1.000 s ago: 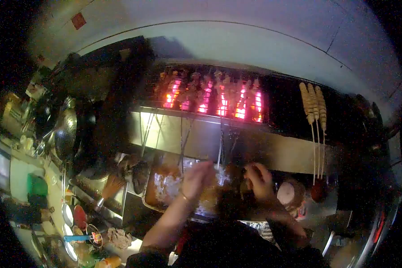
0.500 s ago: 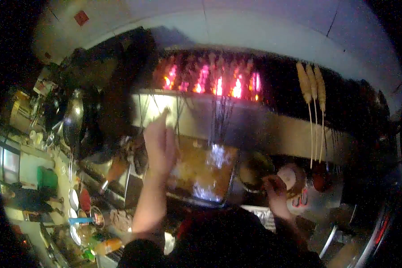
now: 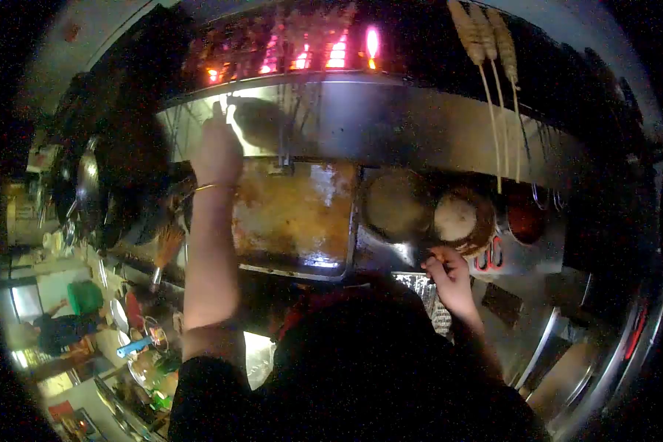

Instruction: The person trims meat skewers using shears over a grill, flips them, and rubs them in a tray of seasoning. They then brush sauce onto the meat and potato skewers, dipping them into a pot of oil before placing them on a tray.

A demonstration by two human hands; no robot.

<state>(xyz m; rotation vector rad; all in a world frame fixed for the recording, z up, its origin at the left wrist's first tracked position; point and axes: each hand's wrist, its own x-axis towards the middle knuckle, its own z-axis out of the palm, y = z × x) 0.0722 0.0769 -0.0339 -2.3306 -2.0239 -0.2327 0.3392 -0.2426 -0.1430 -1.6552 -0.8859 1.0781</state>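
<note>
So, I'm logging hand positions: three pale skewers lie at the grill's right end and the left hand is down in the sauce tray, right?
Not quite. Three pale skewers do lie at the right end of the grill, but the left hand is not in the sauce tray: the head view shows it up beyond the tray's far edge, at the grill's metal front.

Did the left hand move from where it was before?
Yes. The left hand was over the tray; now it is past its far left corner, at the grill's steel front.
</note>
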